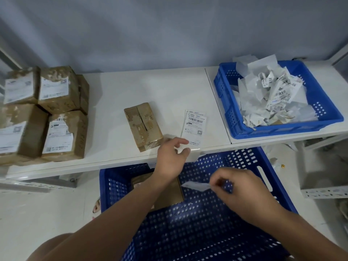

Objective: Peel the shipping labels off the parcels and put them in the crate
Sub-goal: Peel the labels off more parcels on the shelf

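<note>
Low crate [207, 232], nearest: a box [166, 201] inside, mostly hidden by the left arm. Right hand [239, 187]: grip pinched on a blurred white scrap [195, 186], probably waste. Left hand [170, 155] pinches the label [194, 125] at the surface [160, 91] lip, likely to lift it. Stripped parcel [144, 126] just beside. Labelled stack [47, 113] left, cut off. Far crate [282, 131] holds peeled labels.

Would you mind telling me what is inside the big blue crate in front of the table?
A brown parcel lies at the crate's far end, partly covered by the left forearm. The right hand pinches a white scrap above it. Whatever lies under the arms is hidden.
</note>
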